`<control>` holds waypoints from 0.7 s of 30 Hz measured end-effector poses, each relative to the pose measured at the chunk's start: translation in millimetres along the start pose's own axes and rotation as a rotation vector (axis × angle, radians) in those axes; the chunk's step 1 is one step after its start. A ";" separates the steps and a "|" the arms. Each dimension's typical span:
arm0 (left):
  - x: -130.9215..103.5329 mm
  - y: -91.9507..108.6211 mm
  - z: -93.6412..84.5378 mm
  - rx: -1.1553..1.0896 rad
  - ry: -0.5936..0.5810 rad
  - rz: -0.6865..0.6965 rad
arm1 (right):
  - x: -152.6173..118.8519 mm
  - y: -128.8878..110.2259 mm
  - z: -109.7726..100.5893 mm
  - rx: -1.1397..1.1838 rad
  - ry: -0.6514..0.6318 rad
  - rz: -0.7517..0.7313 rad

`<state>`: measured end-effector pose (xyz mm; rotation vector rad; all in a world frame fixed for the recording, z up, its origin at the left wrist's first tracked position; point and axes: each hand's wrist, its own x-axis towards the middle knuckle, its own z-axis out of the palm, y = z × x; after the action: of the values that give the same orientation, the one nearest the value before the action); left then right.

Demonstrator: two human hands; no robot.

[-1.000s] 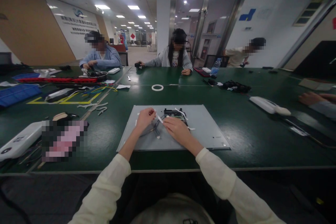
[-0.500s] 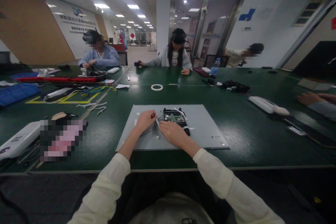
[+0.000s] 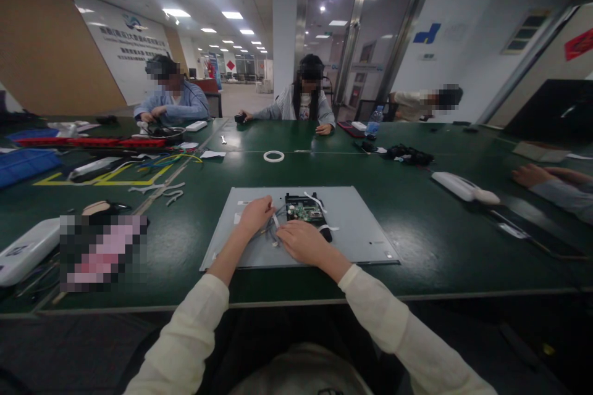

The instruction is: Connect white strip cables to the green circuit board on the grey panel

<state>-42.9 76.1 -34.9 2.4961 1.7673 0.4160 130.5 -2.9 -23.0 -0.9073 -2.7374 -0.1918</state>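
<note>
A grey metal panel point(image 3: 361, 222) lies flat on the green table in front of me. On it sits a small green circuit board point(image 3: 303, 210) with thin wires point(image 3: 269, 231) and white tape strips point(image 3: 311, 199) around it. My left hand point(image 3: 254, 215) pinches a white tape strip point(image 3: 275, 220) over the wires. My right hand point(image 3: 301, 241) rests flat on the panel, pressing on the wires just below the board.
A white tape roll point(image 3: 273, 156) lies beyond the panel. Left are a white device point(image 3: 25, 251), loose cables point(image 3: 157, 163) and a blue tray point(image 3: 25, 166). Right lie a white handset point(image 3: 463, 187) and another person's hand point(image 3: 532, 176). Three people sit at the far side.
My right hand has slid down and toward me onto the wires, uncovering the circuit board. My left hand stays on the tape strip. The view has shifted slightly.
</note>
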 end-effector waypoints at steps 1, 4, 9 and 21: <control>0.8 0.3 1.1 0.010 0.003 -0.020 | -0.9 -0.8 -0.6 -0.001 -0.006 0.000; 2.4 2.2 3.5 0.035 0.015 -0.084 | -4.0 -2.8 -1.5 0.005 -0.003 -0.002; 2.2 7.0 4.4 0.078 0.056 -0.180 | -11.0 -5.9 -0.5 0.049 0.034 -0.039; 5.8 10.2 1.4 0.063 0.007 -0.263 | -15.3 -11.5 -8.7 0.262 0.111 -0.128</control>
<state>-31.5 78.1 -33.1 2.2563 2.1052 0.3559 137.2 -22.6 -19.5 -0.6325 -2.6380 0.0906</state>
